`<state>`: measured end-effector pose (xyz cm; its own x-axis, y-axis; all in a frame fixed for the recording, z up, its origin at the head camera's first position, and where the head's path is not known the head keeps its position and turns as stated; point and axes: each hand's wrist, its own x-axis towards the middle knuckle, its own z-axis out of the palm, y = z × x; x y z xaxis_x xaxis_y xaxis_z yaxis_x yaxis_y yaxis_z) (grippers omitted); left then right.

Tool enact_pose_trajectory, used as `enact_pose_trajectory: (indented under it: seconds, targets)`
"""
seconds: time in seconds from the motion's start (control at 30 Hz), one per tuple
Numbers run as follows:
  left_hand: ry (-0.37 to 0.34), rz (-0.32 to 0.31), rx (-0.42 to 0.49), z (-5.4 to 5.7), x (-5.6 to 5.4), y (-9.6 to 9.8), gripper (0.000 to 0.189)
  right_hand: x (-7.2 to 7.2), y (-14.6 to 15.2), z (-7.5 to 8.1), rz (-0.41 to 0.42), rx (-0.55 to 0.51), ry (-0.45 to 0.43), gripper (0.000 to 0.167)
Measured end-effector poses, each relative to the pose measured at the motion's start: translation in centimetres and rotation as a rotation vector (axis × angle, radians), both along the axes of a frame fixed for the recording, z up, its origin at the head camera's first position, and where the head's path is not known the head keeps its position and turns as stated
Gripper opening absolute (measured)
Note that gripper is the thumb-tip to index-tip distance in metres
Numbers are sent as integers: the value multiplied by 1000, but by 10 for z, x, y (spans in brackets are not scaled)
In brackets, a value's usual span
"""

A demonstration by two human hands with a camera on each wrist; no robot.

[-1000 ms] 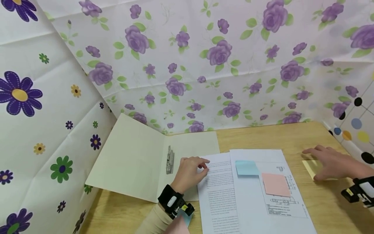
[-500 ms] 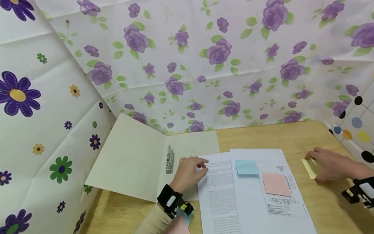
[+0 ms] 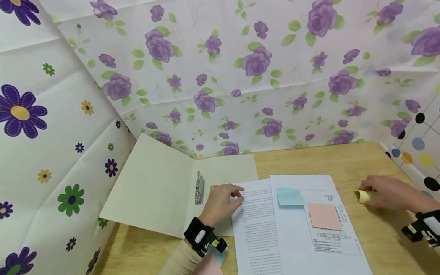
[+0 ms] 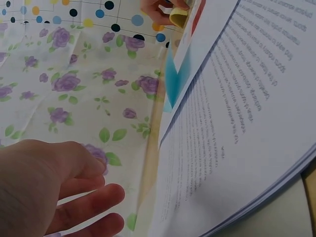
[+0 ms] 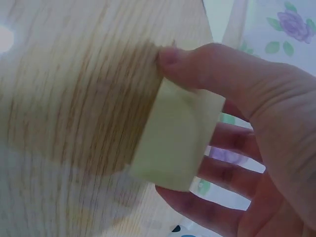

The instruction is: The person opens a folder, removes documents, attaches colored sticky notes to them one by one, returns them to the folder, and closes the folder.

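At the right of the head view my right hand [image 3: 393, 193] pinches a yellow sticky note [image 3: 362, 196], which curls up from the wooden table. In the right wrist view the bent note [image 5: 173, 138] sits between thumb and fingers. My left hand [image 3: 220, 204] hovers by the top left corner of a printed text sheet [image 3: 258, 225], its fingers loosely bent with nothing in them. Overlapping that sheet is a drawing page [image 3: 295, 244], bearing a blue sticky note [image 3: 290, 196] and a pink sticky note [image 3: 324, 216].
An open cream folder [image 3: 154, 187] with a metal clip [image 3: 199, 189] lies at left, its right cover partly under the text sheet. Another pink note [image 3: 209, 265] and blue note [image 3: 220, 254] lie by the left wrist. A flowered cloth [image 3: 206, 76] hangs behind the table [image 3: 309, 158].
My right hand has closed its fingers on the yellow sticky note, which lay flat and is now curled and lifted at its edge. My left hand stays almost still.
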<state>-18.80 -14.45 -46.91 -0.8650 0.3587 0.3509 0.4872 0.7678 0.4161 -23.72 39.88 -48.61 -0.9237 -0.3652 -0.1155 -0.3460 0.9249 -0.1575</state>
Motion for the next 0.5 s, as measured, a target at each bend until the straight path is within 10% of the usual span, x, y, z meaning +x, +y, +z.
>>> enact_pose_trajectory:
  seconds: [0.27, 0.5]
  targets:
    - [-105, -17, 163, 9, -7, -12, 24, 3, -12, 8, 49, -131, 135, 48]
    - [-139, -81, 298, 30, -14, -1, 24, 11, -70, 48, 208, -340, 415, 51]
